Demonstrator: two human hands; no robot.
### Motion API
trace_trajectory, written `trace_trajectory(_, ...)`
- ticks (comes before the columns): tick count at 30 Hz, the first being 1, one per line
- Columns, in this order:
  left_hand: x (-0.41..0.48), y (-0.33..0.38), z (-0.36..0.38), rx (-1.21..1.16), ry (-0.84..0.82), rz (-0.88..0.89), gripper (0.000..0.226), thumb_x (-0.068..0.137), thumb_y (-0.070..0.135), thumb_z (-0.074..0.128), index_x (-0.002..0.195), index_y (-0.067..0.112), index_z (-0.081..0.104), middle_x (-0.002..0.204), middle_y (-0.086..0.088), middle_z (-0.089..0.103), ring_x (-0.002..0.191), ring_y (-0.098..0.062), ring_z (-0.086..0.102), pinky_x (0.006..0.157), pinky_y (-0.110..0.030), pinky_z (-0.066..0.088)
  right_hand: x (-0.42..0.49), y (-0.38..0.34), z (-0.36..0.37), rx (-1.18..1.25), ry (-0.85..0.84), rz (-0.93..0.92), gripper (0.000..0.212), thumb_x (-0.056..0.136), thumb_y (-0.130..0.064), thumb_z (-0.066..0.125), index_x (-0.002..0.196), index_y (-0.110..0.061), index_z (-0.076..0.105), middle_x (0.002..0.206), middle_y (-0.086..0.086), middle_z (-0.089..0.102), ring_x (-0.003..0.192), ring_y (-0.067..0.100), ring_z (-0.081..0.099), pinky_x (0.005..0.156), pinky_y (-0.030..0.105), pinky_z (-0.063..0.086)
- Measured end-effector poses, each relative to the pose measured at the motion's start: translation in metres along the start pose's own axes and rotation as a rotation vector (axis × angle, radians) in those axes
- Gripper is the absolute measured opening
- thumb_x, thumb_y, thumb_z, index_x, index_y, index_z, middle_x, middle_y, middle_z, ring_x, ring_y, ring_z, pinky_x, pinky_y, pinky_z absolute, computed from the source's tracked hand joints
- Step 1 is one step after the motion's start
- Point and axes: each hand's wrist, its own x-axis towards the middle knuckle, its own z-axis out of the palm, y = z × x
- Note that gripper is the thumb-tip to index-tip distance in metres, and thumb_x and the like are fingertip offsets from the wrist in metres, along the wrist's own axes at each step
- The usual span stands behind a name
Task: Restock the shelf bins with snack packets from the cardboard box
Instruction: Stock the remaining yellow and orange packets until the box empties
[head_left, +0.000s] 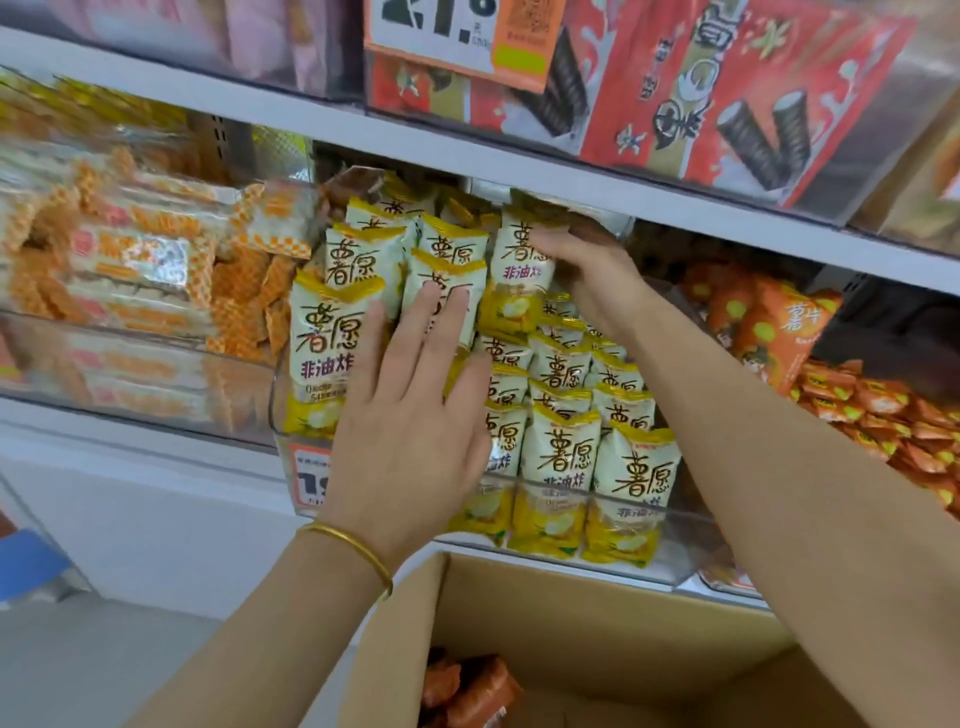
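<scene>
Finds left hand (410, 415) open, pressed flat on the upright snack packets (558, 457) in the clear shelf bin (685, 551), right hand (592, 275) deeper against a rear packet (519, 260), grip indeterminable; places cardboard box (571, 613) below the wrists, nearer the left hand.

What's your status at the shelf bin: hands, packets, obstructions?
Left hand flat on the yellow-and-white foil snack packets in the clear plastic bin. Right hand touching a rear packet. Brown cardboard box below, orange packets inside. Nothing blocking.
</scene>
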Motion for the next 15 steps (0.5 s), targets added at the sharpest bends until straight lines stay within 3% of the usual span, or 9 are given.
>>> trace_trajectory(3,0.001,0.000,0.001,-0.003,-0.003,-0.006,0.033,0.087,0.021,0.047,0.112,0.009,0.065,0.144,-0.019,0.042,0.140,-0.037,0.028,0.112,-0.059,0.018,0.013,0.005,0.012,0.008,-0.008,0.093,0.015,0.082,-0.020,0.070,0.096,-0.014,0.070,0.107,0.008,0.070,0.111,0.026,0.062,0.104,0.041,0.045)
trace_trajectory(6,0.001,0.000,0.001,-0.008,-0.003,-0.006,0.034,0.088,0.022,0.045,0.111,0.009,0.066,0.143,-0.019,0.044,0.139,-0.037,0.030,0.112,-0.059,0.019,0.015,0.004,0.014,-0.066,0.047,0.124,0.031,0.068,-0.038,0.080,0.092,-0.020,0.073,0.109,0.004,0.071,0.112,0.024,0.060,0.103,0.039,0.044)
trace_trajectory(8,0.001,0.000,0.001,-0.010,0.007,-0.006,0.034,0.087,0.022,0.044,0.110,0.008,0.066,0.141,-0.019,0.046,0.138,-0.037,0.032,0.112,-0.059,0.019,0.009,0.003,0.008,-0.112,0.038,0.126,0.028,0.068,-0.042,0.079,0.089,-0.025,0.074,0.109,0.001,0.072,0.113,0.022,0.060,0.108,0.043,0.039)
trace_trajectory(11,0.001,0.000,0.001,-0.017,0.014,-0.014,0.034,0.087,0.021,0.045,0.109,0.008,0.066,0.140,-0.020,0.047,0.137,-0.037,0.033,0.113,-0.058,0.018,-0.007,0.000,-0.005,-0.061,0.066,0.113,0.023,0.070,-0.038,0.078,0.089,-0.025,0.074,0.108,0.000,0.072,0.115,0.022,0.059,0.111,0.046,0.034)
trace_trajectory(15,0.002,0.000,0.000,-0.032,0.006,-0.026,0.035,0.086,0.021,0.045,0.110,0.007,0.066,0.139,-0.020,0.047,0.137,-0.036,0.032,0.114,-0.057,0.016,-0.025,-0.009,-0.019,0.042,0.173,0.119,0.010,0.086,-0.018,0.067,0.096,-0.015,0.066,0.094,0.002,0.070,0.097,0.020,0.065,0.094,0.039,0.051)
